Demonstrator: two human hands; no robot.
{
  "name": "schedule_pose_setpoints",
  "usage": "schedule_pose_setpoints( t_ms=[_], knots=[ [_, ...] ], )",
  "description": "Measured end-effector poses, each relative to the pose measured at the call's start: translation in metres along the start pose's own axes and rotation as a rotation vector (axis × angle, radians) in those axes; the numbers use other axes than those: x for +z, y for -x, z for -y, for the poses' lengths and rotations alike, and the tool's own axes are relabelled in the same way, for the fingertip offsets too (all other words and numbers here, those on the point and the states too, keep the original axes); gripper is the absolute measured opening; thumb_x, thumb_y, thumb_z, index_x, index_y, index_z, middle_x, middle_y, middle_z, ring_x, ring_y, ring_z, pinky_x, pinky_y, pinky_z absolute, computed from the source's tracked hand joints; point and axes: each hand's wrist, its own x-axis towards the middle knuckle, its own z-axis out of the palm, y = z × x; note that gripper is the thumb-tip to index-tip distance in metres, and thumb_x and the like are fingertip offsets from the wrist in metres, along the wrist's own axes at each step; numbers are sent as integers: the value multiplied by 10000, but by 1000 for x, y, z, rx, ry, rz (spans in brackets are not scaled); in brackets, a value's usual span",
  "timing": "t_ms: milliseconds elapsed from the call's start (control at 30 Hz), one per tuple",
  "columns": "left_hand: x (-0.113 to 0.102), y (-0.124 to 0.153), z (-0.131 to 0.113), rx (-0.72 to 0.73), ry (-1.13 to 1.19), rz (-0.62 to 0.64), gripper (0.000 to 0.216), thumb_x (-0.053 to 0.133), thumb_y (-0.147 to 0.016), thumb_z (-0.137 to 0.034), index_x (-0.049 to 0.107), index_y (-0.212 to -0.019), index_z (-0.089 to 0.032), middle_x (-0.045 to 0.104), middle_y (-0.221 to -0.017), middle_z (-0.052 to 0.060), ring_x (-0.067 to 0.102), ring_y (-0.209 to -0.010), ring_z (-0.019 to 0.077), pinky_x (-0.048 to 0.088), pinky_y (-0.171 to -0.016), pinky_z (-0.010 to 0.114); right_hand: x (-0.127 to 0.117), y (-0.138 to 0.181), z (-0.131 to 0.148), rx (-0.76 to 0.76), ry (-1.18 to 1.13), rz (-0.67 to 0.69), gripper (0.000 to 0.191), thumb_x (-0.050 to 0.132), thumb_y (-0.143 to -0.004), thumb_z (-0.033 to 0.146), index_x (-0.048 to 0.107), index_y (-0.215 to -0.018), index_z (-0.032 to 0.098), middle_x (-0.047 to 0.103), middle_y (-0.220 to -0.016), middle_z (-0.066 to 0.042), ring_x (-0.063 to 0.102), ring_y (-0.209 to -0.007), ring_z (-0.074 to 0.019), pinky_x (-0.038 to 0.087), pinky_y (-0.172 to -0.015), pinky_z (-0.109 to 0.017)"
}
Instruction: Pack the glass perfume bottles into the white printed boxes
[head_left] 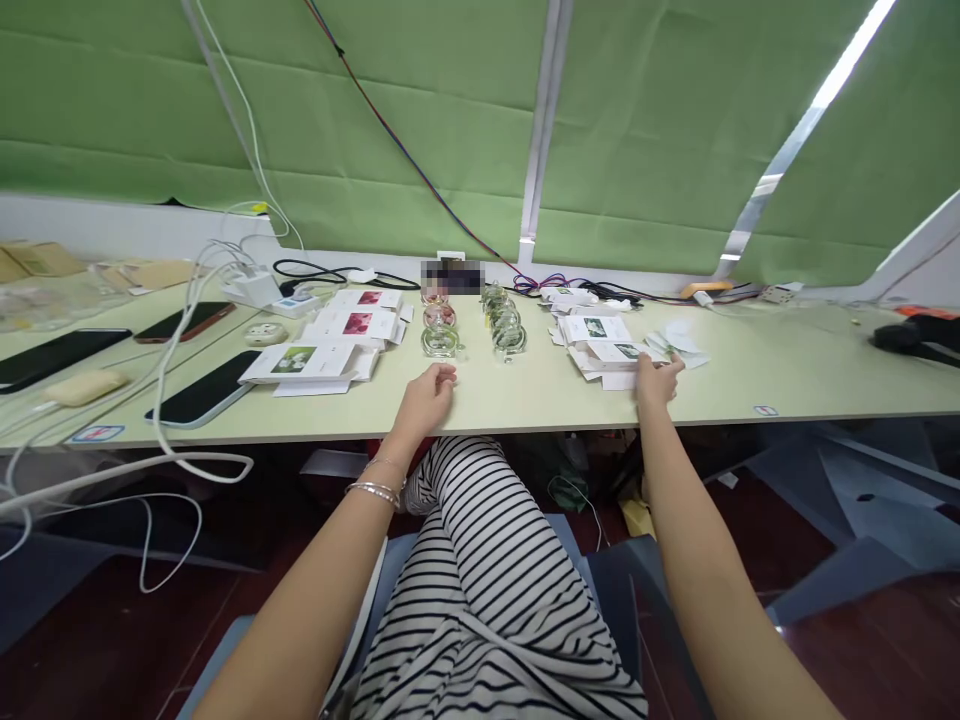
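My left hand [429, 398] rests at the table's front edge, fingers curled together, with nothing visible in them. Ahead of it stand two rows of small clear glass-like items: a pink and green row [440, 342] and a green row [507, 335]. At the right, my right hand [658, 380] pinches at a white paper slip [679, 338] among several loose slips, which look slightly blurred. Just left of that hand lie stacked flat white boxes [598, 329] with green pictures. On the left, more flat white boxes [316, 360] carry pink or green pictures.
Phones [202, 388], a white power strip [253, 288] and looping white cables [176, 350] occupy the table's left. Dark cables run along the back under green blinds [450, 120]. A black object [916, 340] lies far right. A pixelated patch covers something at the back centre.
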Motion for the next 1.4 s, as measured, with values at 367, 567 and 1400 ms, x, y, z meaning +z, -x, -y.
schedule_pose_setpoints(
  t_ms=[367,567,1400],
  knots=[
    [0,-2,1,-19,-29,-18,259,406,-789,-158,569,-991,-161,685,-947,61,628,-896,166,455,-864,299,-6,1,-8,3,-317,-153,399,428,-734,261,342,-1117,193,509,-1010,-72,573,-898,-184,474,-753,-320],
    [0,1,0,-5,-34,-5,264,416,-780,-161,572,-992,-160,687,-938,66,629,-898,169,454,-863,297,-8,-3,-12,7,-486,-244,318,382,-726,190,334,-1040,202,492,-1033,-63,576,-975,-156,481,-818,-303],
    [-3,15,-13,672,-277,353,531,433,-849,-239,316,-1366,-219,297,-1452,89,325,-1300,219,307,-1058,406,17,114,28,-601,22,706,344,454,-758,390,507,-1037,196,546,-782,-22,504,-669,-179,401,-659,-316]
  ],
)
